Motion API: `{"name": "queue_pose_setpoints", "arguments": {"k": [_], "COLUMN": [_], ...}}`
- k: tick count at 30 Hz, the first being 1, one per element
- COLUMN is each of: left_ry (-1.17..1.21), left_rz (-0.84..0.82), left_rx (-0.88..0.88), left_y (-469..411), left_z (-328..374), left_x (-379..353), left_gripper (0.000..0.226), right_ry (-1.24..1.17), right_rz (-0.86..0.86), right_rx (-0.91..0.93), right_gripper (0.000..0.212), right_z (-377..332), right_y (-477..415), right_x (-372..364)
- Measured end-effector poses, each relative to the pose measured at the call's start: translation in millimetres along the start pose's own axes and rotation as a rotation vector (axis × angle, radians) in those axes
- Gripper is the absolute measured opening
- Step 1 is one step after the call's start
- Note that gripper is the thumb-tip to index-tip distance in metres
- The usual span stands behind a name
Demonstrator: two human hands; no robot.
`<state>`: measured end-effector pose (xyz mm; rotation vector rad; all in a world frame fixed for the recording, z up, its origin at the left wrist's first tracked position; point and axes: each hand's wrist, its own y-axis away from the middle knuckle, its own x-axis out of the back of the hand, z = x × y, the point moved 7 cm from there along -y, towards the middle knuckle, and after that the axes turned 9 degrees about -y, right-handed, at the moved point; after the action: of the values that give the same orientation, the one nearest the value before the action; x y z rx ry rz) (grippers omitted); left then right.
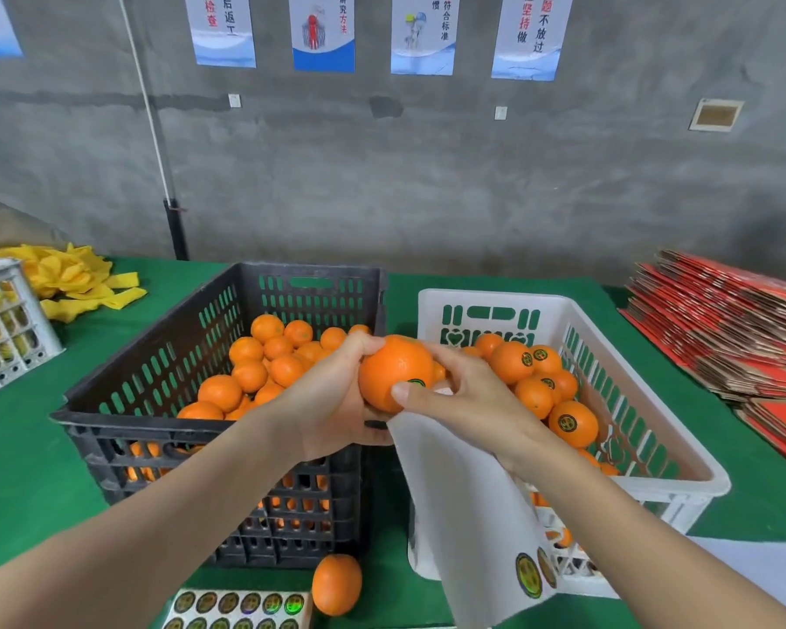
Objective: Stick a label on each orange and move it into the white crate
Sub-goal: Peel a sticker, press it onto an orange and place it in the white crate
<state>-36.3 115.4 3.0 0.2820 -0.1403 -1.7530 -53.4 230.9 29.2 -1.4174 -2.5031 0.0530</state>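
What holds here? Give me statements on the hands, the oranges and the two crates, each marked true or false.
The left hand grips a round orange fruit. True.
The white slotted plastic crate is empty. False: labelled oranges lie in it.
A loose orange lies on the green table cloth before the black slotted plastic crate. True.
The right hand rests flat on the table. False: it pinches the same fruit.
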Motion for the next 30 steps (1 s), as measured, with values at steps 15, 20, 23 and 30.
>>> {"name": "queue_pose_setpoints", "arguments": {"k": [15,20,23,30], "left_ry": [-0.186,-0.246,-0.240,-0.166], "left_rz": [-0.063,0.128,0.277,0.241], "left_rx": [0.018,-0.019,-0.045,-0.031], "left_y": [-8,-2,3,11], "left_z": [-19,1,14,15], "left_x": [-32,9,37,36], "left_gripper": [0.040,0.018,0.019,0.026], "right_ry": [-0.034,0.269,0.563,0.757], "right_rz": [0.497,0.428,0.249,0.046], "right_rx": [0.129,-0.193,-0.409,-0.644], "right_gripper": [0.048,0.062,0.043,0.037], "right_z": [6,41,81,133], "right_y": [-13,-13,-6,10], "right_x": [57,117,135,141]}}
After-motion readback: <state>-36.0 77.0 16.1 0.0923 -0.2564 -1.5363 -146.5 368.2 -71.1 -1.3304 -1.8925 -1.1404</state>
